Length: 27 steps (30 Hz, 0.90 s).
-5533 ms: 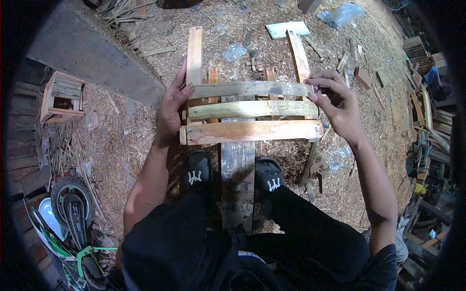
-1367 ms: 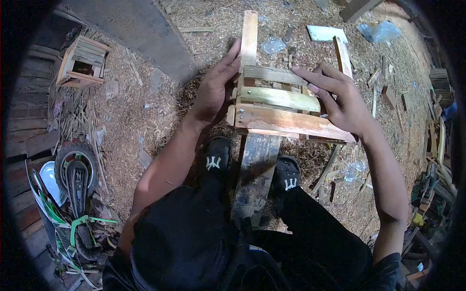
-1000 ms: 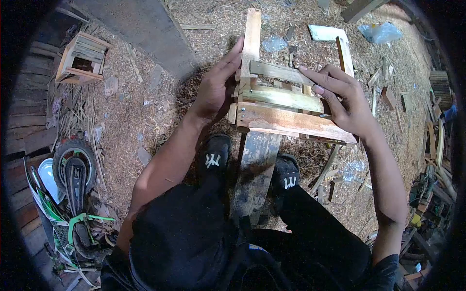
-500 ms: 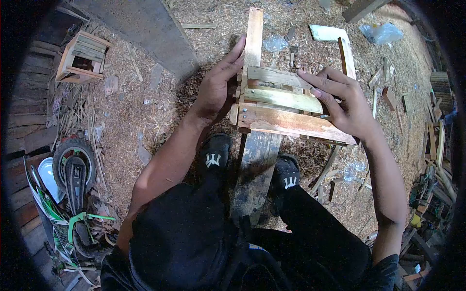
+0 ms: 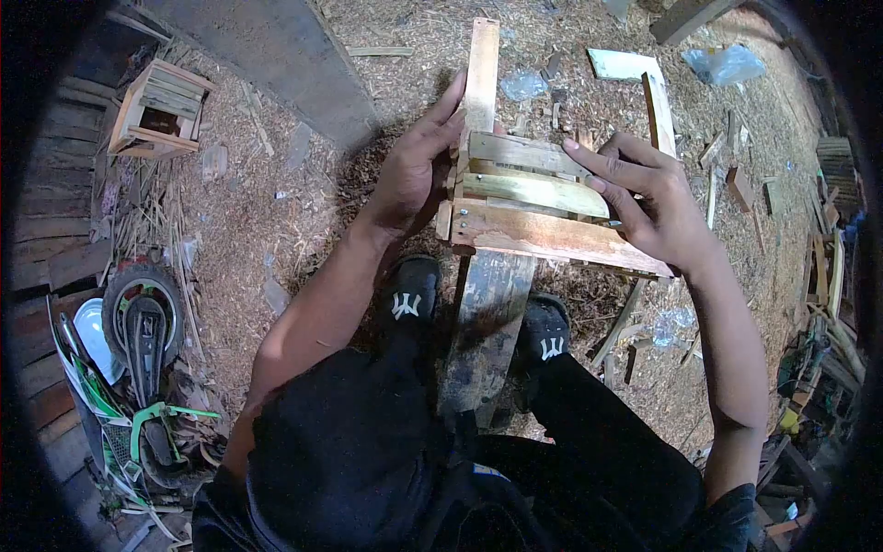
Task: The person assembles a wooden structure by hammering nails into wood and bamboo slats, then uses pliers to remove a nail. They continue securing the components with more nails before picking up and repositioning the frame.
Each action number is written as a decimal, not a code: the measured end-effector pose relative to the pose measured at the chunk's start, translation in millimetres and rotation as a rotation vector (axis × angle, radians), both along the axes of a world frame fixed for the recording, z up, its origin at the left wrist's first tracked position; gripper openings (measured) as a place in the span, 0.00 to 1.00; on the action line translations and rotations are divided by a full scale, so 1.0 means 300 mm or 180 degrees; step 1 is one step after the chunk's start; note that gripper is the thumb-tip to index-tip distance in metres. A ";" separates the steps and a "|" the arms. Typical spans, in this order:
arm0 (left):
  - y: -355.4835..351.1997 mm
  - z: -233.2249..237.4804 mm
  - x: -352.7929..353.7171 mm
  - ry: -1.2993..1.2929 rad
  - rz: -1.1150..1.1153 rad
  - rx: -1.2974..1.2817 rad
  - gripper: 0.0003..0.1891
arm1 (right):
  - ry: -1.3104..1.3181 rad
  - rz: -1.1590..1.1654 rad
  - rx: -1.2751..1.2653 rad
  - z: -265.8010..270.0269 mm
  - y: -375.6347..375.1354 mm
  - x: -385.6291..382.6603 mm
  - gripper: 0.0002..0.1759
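Observation:
A small slatted wooden frame (image 5: pixel 543 230) rests on the end of a worn wooden beam (image 5: pixel 487 317) between my feet. My left hand (image 5: pixel 411 179) wraps the frame's left side by the upright post (image 5: pixel 482 69), thumb side toward me; some fingers are hidden behind the wood. Across the frame lie a grey-brown slat (image 5: pixel 524 150) and a pale curved slat (image 5: pixel 533 190), with screw or nail heads at their left ends. My right hand (image 5: pixel 658 198) closes over the right ends of these slats, index finger on the upper one and thumb near the pale one.
Wood shavings and scraps cover the ground (image 5: pixel 303 202). A similar small wooden box (image 5: pixel 166 106) stands at the far left, near a thick slanted plank (image 5: pixel 267 60). A small green-and-black motorbike (image 5: pixel 143 368) is at the left. Plastic bags (image 5: pixel 724 64) and scrap wood lie to the right.
Very little differs. The fingers of my right hand have shifted slightly on the slat ends, the thumb a little lower. My left hand keeps its place on the frame.

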<state>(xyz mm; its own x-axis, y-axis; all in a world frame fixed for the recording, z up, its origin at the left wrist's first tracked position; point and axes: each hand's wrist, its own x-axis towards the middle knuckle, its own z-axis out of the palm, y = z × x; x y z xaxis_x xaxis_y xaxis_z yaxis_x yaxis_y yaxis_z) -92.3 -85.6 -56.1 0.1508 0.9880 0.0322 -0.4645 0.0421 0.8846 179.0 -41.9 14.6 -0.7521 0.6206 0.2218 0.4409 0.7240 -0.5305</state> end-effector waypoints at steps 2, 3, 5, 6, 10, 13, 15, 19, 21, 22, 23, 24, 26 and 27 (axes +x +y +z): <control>-0.002 -0.003 -0.003 -0.0020 -0.0036 -0.0021 0.31 | -0.0083 -0.0034 -0.0040 0.001 0.001 0.000 0.25; -0.002 -0.007 -0.004 -0.0046 -0.0067 -0.0043 0.31 | -0.0079 -0.0035 -0.0040 0.002 0.001 -0.001 0.25; 0.002 -0.024 -0.005 0.0000 -0.0030 0.0023 0.31 | -0.0197 -0.0062 -0.0039 0.008 -0.001 -0.003 0.25; 0.005 -0.027 -0.004 0.0045 0.0006 0.0091 0.31 | -0.0198 -0.0064 -0.0039 0.005 0.001 -0.002 0.25; 0.003 -0.024 0.006 0.0202 0.0193 0.0039 0.32 | -0.0072 -0.0068 -0.0132 0.000 0.005 0.001 0.24; -0.008 -0.017 -0.003 -0.0060 -0.0094 -0.0012 0.35 | -0.0070 -0.0095 -0.0296 0.014 0.008 0.001 0.24; -0.010 -0.021 -0.007 0.0307 -0.0132 0.0213 0.40 | -0.0134 -0.0136 -0.0417 0.019 0.015 0.002 0.24; -0.007 -0.032 -0.010 0.0486 -0.0052 0.0322 0.45 | -0.0181 -0.0080 -0.0409 0.027 0.017 0.002 0.23; -0.006 -0.032 -0.008 0.0499 -0.0047 0.0263 0.45 | -0.0254 -0.0125 -0.0448 0.034 0.017 0.001 0.23; -0.005 -0.033 -0.008 0.0497 -0.0053 0.0266 0.45 | -0.0314 -0.0142 -0.0484 0.037 0.019 0.002 0.23; -0.004 -0.035 -0.007 0.0522 -0.0023 0.0250 0.44 | -0.0376 -0.0161 -0.0518 0.038 0.022 0.004 0.22; -0.003 -0.032 -0.005 0.0545 0.0004 0.0234 0.42 | -0.0382 -0.0172 -0.0516 0.037 0.026 0.010 0.22; -0.014 -0.014 -0.005 0.0532 -0.0006 0.0154 0.41 | -0.0227 -0.0172 -0.0647 0.035 0.033 0.032 0.22; -0.018 -0.006 -0.006 0.0527 -0.0001 0.0068 0.40 | -0.0238 -0.0202 -0.0641 0.039 0.035 0.046 0.22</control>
<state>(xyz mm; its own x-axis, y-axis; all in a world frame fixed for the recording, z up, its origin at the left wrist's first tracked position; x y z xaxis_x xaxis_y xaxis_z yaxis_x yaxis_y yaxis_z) -94.0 -90.9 -57.9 0.1562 0.9873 0.0279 -0.3124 0.0226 0.9497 193.0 -31.4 26.2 -0.7199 0.6933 0.0336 0.5257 0.5763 -0.6257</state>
